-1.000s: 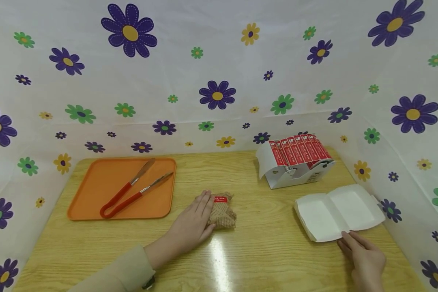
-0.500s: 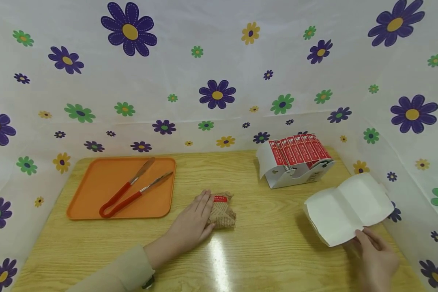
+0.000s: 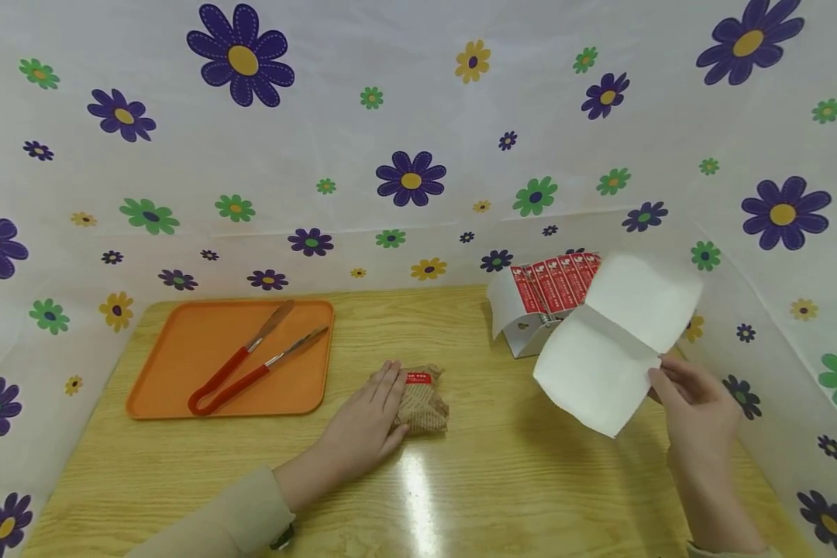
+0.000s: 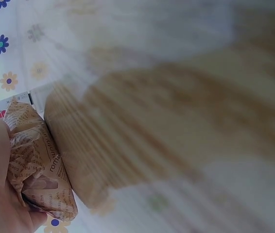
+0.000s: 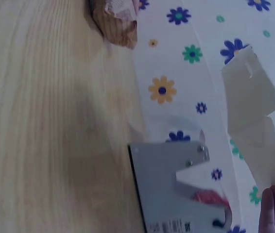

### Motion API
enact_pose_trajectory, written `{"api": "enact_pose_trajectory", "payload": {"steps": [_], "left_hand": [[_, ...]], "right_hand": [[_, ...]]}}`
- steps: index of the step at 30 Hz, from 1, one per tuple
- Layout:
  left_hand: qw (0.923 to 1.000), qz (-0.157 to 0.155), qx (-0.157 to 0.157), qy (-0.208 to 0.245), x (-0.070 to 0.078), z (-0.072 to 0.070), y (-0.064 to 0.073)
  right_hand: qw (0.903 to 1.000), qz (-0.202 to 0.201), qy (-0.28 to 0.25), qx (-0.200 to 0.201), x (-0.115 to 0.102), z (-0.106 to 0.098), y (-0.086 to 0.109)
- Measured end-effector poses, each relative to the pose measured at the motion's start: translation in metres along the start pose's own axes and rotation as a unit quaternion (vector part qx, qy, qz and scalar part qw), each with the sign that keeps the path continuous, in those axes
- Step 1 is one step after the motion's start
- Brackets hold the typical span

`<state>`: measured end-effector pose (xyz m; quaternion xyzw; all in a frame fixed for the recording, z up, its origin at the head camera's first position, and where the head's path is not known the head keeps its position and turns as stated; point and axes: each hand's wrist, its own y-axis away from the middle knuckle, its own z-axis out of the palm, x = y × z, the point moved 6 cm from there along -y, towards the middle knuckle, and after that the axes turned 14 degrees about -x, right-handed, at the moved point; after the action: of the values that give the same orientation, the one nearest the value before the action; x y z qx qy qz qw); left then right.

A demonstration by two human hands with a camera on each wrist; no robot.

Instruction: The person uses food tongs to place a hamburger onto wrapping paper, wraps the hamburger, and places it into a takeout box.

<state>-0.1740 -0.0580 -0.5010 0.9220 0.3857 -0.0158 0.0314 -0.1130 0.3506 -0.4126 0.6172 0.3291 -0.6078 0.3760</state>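
My left hand (image 3: 359,426) rests on the left side of a small bundle (image 3: 421,407) on the table, its fingers straight and thumb along the near edge. Crumpled brown printed paper wraps the bundle, with a red label on top; its contents are hidden. In the left wrist view the wrapped bundle (image 4: 40,155) lies against the palm. At the right, my right hand (image 3: 700,415) pinches the fold edge of a white hinged takeout box (image 3: 596,376). Spread open and tilted, the box hangs above the table. The right wrist view shows the fingers (image 5: 268,208) at its lower end.
An orange tray (image 3: 163,380) at the left carries red-handled metal tongs (image 3: 230,380). Behind the takeout box stands a white holder (image 3: 505,318) with a row of red packets (image 3: 551,283), partly covered in the head view. Flower-printed white sheeting (image 3: 307,139) encloses the wooden table (image 3: 502,496).
My right hand has raised the takeout box off the table, tilting it and bringing it left in front of the packet holder. The left hand stays on the wrapped bundle.
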Motion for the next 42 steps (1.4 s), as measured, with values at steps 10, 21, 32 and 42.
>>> {"api": "enact_pose_trajectory", "payload": {"steps": [10,21,32,42], "left_hand": [[1.0,0.0,0.003,0.004,-0.002,0.0,0.001],[0.9998,-0.009,-0.015,0.007,-0.002,0.002,0.001],[0.9996,-0.018,-0.02,0.01,-0.006,0.002,0.005],[0.9997,-0.016,-0.015,0.01,-0.007,-0.002,0.008]], "right_hand": [[0.9657,-0.077,0.197,-0.15,0.0,0.081,-0.012],[0.941,-0.067,0.215,-0.253,0.049,0.124,-0.025],[0.9329,0.002,0.251,-0.258,0.086,0.129,-0.034],[0.9159,-0.033,0.308,-0.255,0.091,0.131,-0.033]]}}
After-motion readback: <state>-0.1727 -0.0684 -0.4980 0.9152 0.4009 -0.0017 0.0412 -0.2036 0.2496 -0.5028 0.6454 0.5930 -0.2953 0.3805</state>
